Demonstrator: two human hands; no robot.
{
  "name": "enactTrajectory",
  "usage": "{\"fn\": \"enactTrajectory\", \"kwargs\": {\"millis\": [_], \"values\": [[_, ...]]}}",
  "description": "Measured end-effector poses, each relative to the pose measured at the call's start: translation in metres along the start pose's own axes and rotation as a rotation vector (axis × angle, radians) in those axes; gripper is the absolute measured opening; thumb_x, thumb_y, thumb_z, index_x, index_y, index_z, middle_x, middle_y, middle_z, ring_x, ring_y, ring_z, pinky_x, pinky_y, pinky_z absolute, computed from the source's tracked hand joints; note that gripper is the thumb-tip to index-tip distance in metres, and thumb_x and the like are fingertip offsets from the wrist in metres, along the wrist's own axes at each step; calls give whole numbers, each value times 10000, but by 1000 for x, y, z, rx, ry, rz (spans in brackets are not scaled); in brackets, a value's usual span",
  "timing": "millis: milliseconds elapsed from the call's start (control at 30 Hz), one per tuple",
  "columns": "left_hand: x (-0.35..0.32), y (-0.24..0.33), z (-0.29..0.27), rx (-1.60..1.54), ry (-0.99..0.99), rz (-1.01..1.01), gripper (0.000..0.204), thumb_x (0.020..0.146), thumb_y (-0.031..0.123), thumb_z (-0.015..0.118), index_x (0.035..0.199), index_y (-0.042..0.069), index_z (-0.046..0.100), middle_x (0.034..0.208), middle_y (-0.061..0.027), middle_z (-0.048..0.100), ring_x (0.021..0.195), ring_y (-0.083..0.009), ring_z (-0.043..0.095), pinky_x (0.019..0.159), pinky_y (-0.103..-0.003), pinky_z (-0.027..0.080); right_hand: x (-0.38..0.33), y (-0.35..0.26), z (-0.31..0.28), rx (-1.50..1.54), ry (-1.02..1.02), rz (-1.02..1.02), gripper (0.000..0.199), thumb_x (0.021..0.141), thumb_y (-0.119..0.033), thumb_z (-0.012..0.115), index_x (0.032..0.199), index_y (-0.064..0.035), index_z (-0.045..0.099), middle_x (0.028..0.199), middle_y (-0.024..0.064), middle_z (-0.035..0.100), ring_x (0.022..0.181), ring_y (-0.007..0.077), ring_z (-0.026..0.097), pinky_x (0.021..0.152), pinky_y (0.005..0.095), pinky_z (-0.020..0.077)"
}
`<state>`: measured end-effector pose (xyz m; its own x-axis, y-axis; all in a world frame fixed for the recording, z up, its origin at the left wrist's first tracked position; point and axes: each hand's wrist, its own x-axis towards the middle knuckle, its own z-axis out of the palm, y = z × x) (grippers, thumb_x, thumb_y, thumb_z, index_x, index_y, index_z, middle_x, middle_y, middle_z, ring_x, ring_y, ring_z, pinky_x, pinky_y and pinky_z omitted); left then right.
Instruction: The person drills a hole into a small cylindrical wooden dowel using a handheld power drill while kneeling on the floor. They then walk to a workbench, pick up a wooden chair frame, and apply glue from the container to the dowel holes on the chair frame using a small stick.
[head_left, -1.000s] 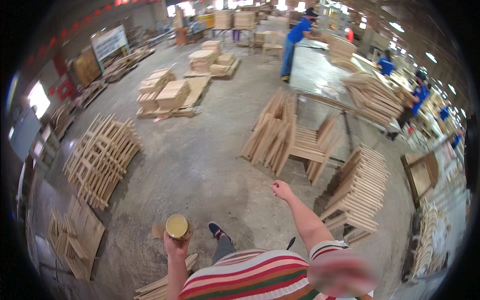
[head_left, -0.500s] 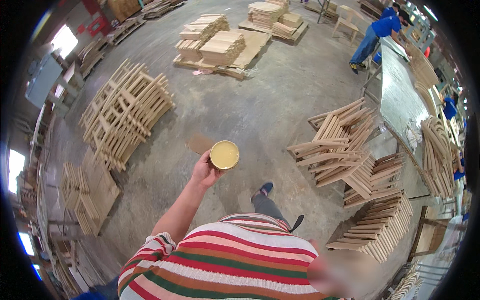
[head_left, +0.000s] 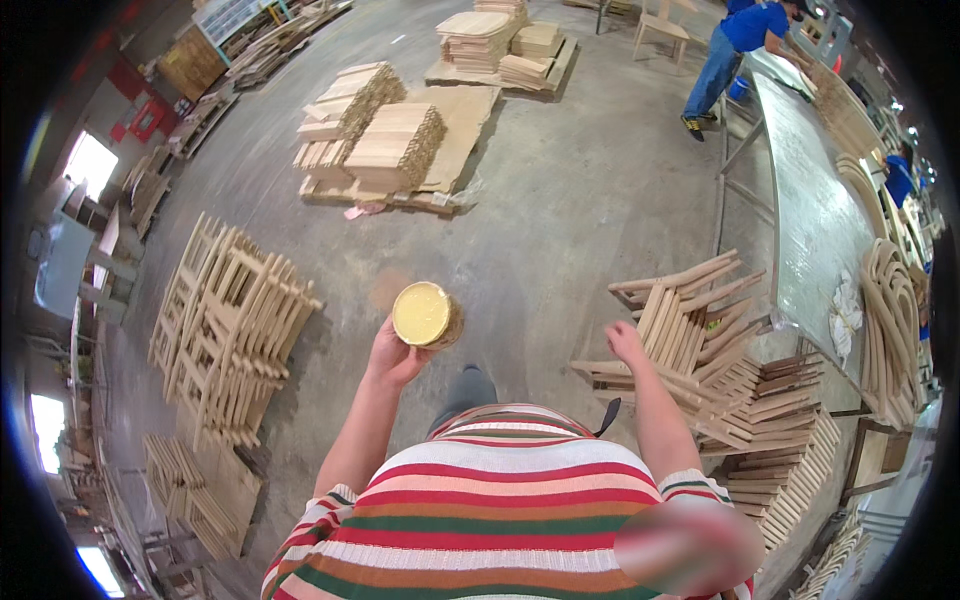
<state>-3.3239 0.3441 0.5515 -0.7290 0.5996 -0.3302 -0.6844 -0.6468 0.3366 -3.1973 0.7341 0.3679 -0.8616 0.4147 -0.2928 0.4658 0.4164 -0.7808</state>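
Here the left hand (head_left: pixel 393 355) is wrapped around a round can (head_left: pixel 427 315) full of pale yellow paste, fingers clamped on its side, holding it upright just left of centre, above the concrete floor (head_left: pixel 560 200). The right hand (head_left: pixel 625 342) hangs free at about 3 o'clock from the can, fingers loosely apart and holding nothing, just beside a leaning stack of wooden frames (head_left: pixel 700 330). More frames (head_left: pixel 790 470) lie at 4 o'clock near the lower right rim. A second frame stack (head_left: pixel 230 320) stands at 9 o'clock from the can, well apart from it. At 12 o'clock, piles of flat boards (head_left: pixel 395 140) sit on cardboard, with further board stacks (head_left: pixel 500 40) beyond. A long grey table (head_left: pixel 810 210) runs along the right side at 2 o'clock, and a person in blue (head_left: pixel 735 45) bends at its far end. The striped shirt (head_left: pixel 500 510) fills the lower edge.
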Motion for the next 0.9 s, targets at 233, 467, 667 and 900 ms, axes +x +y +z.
{"fn": "enactTrajectory", "kwargs": {"millis": [233, 467, 667, 900], "values": [[184, 69, 37, 272, 120, -58, 340, 908, 263, 377, 1120, 32, 508, 1096, -88, 570, 978, -211, 572, 767, -365, 505, 157, -45, 9, 97, -47, 66, 269, 792, -262, 538, 885, -15, 590, 738, 122, 605, 648, 208, 585, 608, 330, 465], [384, 109, 88, 493, 108, -297, 347, 896, 300, 401, 1134, 70, 508, 1111, -74, 564, 1022, -214, 544, 849, -399, 453, 146, 34, -12, 71, 57, 564, 317, 778, -308, 537, 824, 0, 598, 763, 149, 623, 646, 265, 606, 577, 372, 481], [564, 49, 159, 547, -45, -638, 364, 887, 308, 419, 1153, 71, 494, 1140, -74, 545, 1038, -229, 534, 847, -412, 458, 135, 60, -28, 17, 107, 723, 255, 814, -256, 541, 849, -8, 589, 656, 87, 598, 510, 183, 586, 437, 329, 464], [719, -45, 259, 594, -272, -771, 390, 903, 314, 378, 1199, 72, 452, 1195, -125, 504, 1088, -280, 506, 874, -449, 463, 258, 53, -129, -40, 151, 632, 244, 776, -248, 501, 703, -36, 597, 558, 114, 562, 500, 234, 560, 473, 366, 443]]}}
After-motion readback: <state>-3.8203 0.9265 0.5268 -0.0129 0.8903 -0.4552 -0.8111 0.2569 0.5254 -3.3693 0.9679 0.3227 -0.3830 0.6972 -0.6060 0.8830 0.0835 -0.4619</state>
